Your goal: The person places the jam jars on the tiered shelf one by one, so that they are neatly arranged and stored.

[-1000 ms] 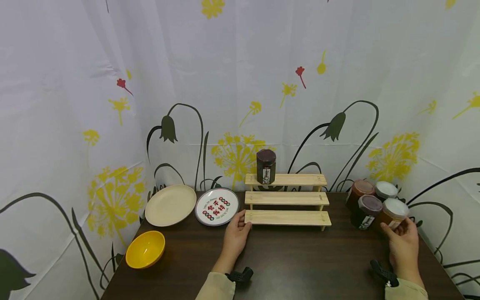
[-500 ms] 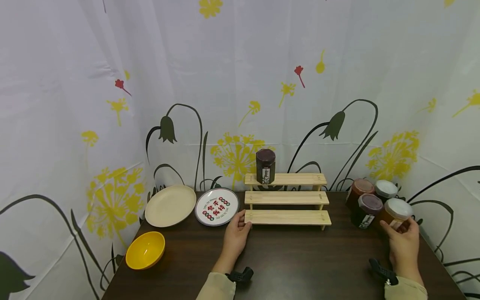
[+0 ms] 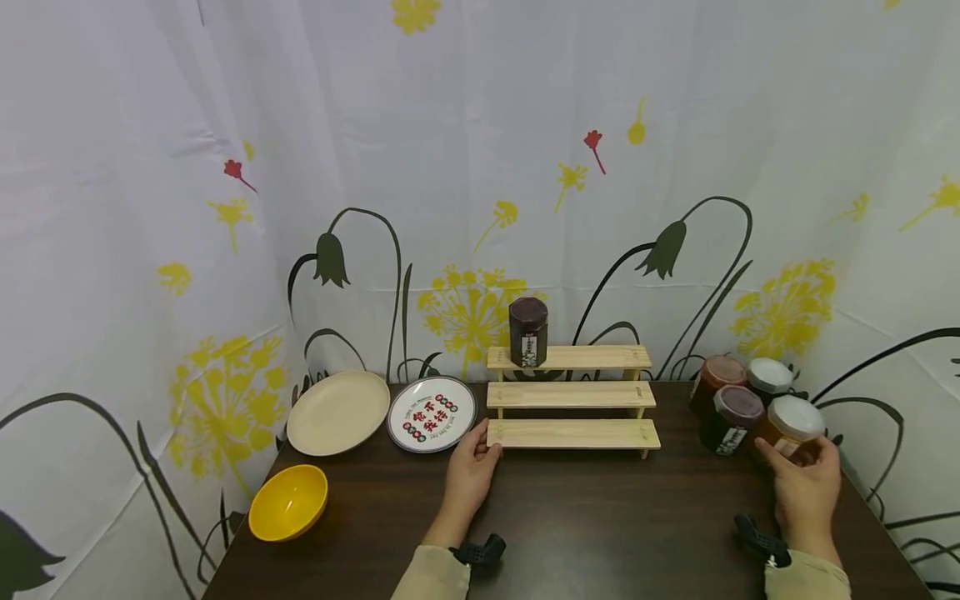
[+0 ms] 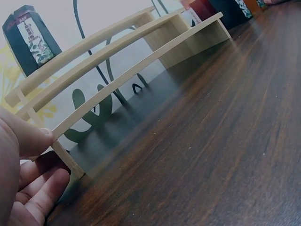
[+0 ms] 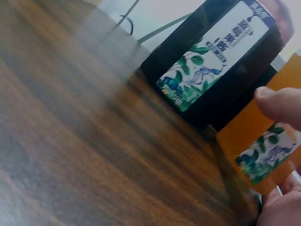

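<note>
1. Nearest: bare brown table point(image 3: 592, 521), then a yellow bowl point(image 3: 288, 503) at far left of the scene, well apart from both hands.
2. Right hand point(image 3: 810, 492): thumb on the near-left side of an orange jar point(image 3: 783, 432), fingers curled round its right side. Grip is about as wide as the jar. Cannot tell whether its base has left the table.
3. Left hand point(image 3: 468, 475): narrow pinch on the left end of the rack's lowest shelf, thumb on the shelf, fingertips below it beside the leg.
4. Orange jar location: right side of the table, upright or nearly so, nearest of a group of four.
5. Handling, my judgement: keep the hold low on the body, off the white lid; raise it straight before moving sideways, as the purple-lidded jar point(image 3: 731, 423) sits just beside it on the left.
6. Wooden rack point(image 3: 572, 433): centre, three steps. It looks light; a gentle left-hand pinch should steady it without tugging.
7. Farther: cream plate point(image 3: 337, 414) and printed plate point(image 3: 432, 415) left of the rack; red jar point(image 3: 717, 385) and white-lidded dark jar point(image 3: 770, 380) at the back of the group.
8. Dark jar point(image 3: 528, 335): upright, left part of top shelf. Avoid jolting it. Flowered curtain point(image 3: 420, 158) behind.
</note>
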`<act>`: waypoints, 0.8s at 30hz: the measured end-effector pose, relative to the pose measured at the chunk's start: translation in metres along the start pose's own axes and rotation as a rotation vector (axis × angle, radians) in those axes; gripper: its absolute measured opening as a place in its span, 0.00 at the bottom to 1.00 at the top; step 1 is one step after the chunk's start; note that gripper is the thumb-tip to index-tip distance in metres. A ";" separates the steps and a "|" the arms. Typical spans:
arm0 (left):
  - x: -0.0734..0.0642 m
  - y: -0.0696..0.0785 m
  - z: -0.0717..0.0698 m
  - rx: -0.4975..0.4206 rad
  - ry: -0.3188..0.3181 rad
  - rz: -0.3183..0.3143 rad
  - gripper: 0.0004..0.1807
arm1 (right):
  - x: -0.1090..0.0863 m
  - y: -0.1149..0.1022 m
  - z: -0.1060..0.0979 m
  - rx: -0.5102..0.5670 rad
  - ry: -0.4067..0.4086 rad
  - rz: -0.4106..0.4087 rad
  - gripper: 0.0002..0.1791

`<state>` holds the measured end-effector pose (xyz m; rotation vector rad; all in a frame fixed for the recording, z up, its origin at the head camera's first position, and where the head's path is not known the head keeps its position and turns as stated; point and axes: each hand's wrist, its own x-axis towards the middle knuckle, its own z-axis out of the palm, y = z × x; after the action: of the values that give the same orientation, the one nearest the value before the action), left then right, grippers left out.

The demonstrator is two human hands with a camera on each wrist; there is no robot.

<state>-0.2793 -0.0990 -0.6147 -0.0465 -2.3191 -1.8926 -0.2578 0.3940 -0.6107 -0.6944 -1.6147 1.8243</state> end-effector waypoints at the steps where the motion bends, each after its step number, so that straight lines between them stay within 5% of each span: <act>1: 0.000 0.000 0.000 -0.003 0.000 -0.002 0.31 | -0.001 -0.001 0.001 0.042 0.006 -0.015 0.45; 7: -0.001 -0.001 0.000 -0.007 0.000 -0.001 0.32 | -0.007 -0.008 0.002 0.235 0.067 -0.119 0.43; 13: 0.001 -0.002 0.000 0.025 0.014 -0.014 0.31 | -0.012 -0.014 -0.001 0.127 0.214 -0.196 0.43; 24: 0.002 -0.003 0.001 0.015 0.005 -0.003 0.31 | -0.012 -0.028 -0.003 0.111 0.261 -0.305 0.42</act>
<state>-0.2813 -0.0992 -0.6180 -0.0374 -2.3317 -1.8739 -0.2448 0.3895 -0.5830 -0.5744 -1.3551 1.5220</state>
